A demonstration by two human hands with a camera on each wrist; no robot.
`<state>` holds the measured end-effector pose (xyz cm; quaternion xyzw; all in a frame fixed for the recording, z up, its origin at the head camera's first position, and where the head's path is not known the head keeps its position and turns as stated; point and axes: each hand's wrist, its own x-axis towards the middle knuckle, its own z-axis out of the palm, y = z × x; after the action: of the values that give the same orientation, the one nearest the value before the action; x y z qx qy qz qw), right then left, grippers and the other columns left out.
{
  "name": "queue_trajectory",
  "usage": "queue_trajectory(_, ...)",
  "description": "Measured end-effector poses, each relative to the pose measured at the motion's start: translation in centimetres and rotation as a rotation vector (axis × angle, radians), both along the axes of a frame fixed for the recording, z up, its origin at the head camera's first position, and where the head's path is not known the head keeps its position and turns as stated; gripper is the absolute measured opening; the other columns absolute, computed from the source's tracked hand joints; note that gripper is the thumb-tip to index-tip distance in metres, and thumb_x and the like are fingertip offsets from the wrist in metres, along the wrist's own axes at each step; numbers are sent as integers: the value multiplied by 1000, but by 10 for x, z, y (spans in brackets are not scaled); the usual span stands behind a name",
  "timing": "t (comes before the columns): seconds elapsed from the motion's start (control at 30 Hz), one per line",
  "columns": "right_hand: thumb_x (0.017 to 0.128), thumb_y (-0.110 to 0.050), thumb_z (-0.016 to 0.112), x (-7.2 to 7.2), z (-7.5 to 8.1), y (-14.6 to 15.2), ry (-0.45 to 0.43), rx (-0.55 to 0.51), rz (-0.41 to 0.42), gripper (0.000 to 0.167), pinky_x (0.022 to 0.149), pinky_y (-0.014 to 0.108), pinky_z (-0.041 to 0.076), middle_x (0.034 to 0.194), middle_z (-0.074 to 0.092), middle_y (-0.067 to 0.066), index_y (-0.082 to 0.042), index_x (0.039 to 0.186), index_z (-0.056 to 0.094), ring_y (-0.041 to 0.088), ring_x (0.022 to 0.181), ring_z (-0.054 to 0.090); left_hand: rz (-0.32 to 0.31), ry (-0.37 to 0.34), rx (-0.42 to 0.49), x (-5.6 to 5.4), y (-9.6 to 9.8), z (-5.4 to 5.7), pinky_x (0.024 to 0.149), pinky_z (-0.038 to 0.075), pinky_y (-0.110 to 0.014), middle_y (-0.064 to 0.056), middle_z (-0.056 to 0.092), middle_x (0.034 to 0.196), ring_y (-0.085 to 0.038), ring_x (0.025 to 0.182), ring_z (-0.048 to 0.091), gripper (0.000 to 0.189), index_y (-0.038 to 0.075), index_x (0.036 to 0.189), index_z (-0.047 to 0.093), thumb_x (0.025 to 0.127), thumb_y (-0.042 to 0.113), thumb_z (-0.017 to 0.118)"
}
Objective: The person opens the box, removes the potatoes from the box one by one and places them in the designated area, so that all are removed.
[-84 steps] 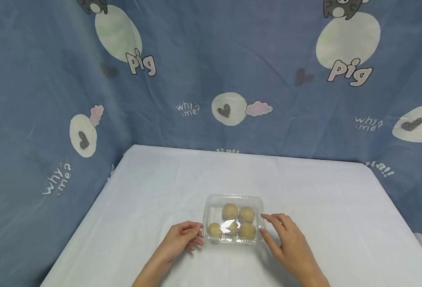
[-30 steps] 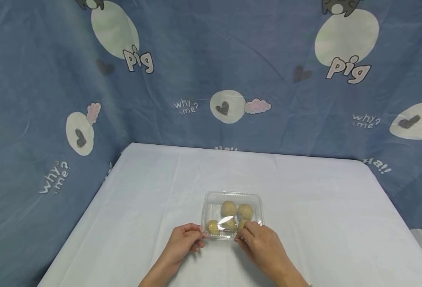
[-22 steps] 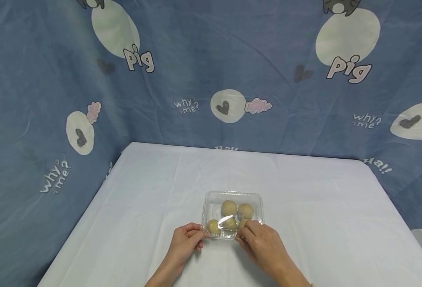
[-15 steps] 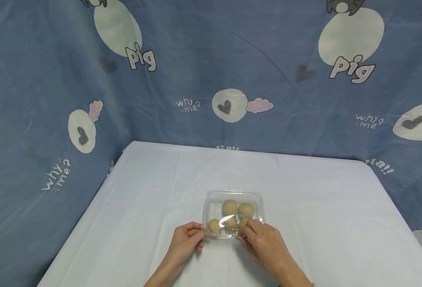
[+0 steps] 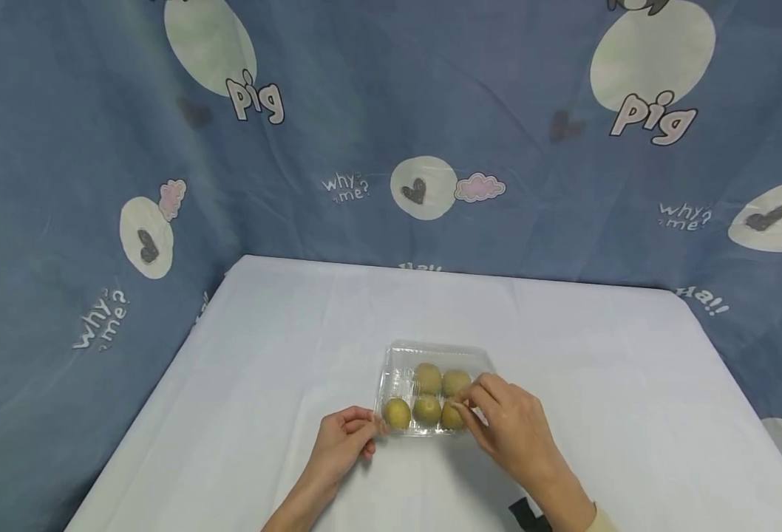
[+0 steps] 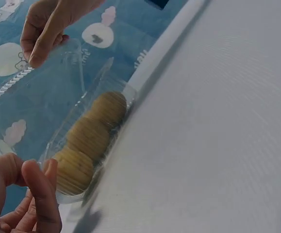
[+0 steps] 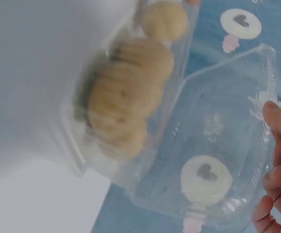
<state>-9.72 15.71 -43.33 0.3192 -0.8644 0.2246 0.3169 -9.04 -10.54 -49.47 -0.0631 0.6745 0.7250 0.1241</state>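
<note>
The white table [image 5: 584, 377] looks smooth, so a hard pull could drag whatever sits on it. The clear plastic container [image 5: 399, 375] stands there, just below the centre of the frame in the head view. It is thin and probably light, and it could slide, tip or skew if the two sides of it are pulled unevenly.

Its lid [image 7: 218, 136], raised at the right of the right wrist view, seems joined to the tray along one long side. Bent too far, that crease might split; let slip, the lid could spring down onto the fingers.

The right hand [image 5: 514, 417], right of centre low in the head view, pinches the lid's edge between thumb and curled fingers. That is a narrow hold on slick plastic, easily lost. The left hand [image 5: 344, 440], lower middle, has its thumb and forefinger closed on the container's near left corner; too little pressure there would let the tray rise with the lid.

The five round fruits [image 5: 427, 410], three in the near row and two behind, could roll or spill over the low wall if the tray tilts.
</note>
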Motion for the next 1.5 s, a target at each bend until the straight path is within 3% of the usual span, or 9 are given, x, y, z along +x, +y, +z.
queue_trajectory(0.2,85,-18,76,-8,14,1,28,19,-26,8,50,25,44,80,58,-6,-12,85,70,11,64,50,-20,-14,3,-3,-1,2,49,52,-17,-12,70,76,-9,54,55,18,-7,100,63,84,1,66)
queue_trajectory(0.43,76,-6,80,-10,15,-3,41,-4,-30,18,55,29,42,84,57,-3,-11,92,72,16,71,51,-63,-45,11,-5,-3,5,54,56,-19,-10,71,81,-11,61,58,17,-6,101,61,87,3,64)
queue_trajectory(0.53,79,-4,77,-10,15,-2,82,-44,-10,17,60,33,44,89,59,-1,-11,94,72,19,76,53,-92,-59,11,-8,-5,7,57,59,-21,-10,71,84,-12,65,61,18,-5,102,61,91,9,64)
queue_trajectory(0.63,88,-10,69,-10,15,1,132,-92,11,6,62,36,44,92,61,0,-11,94,72,22,79,56,-100,-55,-14,-11,-6,8,60,60,-22,-9,69,83,-13,67,61,26,-6,103,63,94,18,66)
queue_trajectory(0.77,100,-24,56,-11,11,5,158,-133,-3,21,61,34,44,91,62,0,-11,93,72,21,79,57,-49,-24,-38,-18,-6,8,61,61,-24,-9,66,82,-13,68,61,34,-8,109,63,94,22,68)
queue_trajectory(0.9,102,-33,53,-9,2,12,75,-135,-39,29,62,30,47,91,63,-3,-12,96,72,17,78,57,16,-15,-39,-24,-4,10,64,61,-24,-11,66,89,-13,71,62,34,-9,113,63,92,17,70)
queue_trajectory(1.03,94,-28,68,-4,-8,19,-90,-129,-91,18,66,27,54,96,63,-5,-12,102,70,14,83,60,29,-4,-39,-27,-2,12,65,61,-24,-11,66,92,-13,74,62,33,-10,115,62,91,11,71)
queue_trajectory(1.13,84,-17,78,-2,-14,23,-184,-120,-135,25,66,29,58,99,64,-5,-12,107,69,13,85,61,29,1,-38,-27,-1,14,65,61,-24,-9,64,89,-13,74,61,33,-11,115,62,90,8,71)
queue_trajectory(1.5,81,-12,82,-1,-30,26,-295,-143,-154,30,66,29,58,99,67,-4,-10,108,70,13,84,64,25,-24,-16,-29,-1,15,64,61,-23,-8,64,88,-12,73,61,33,-12,114,62,89,6,71)
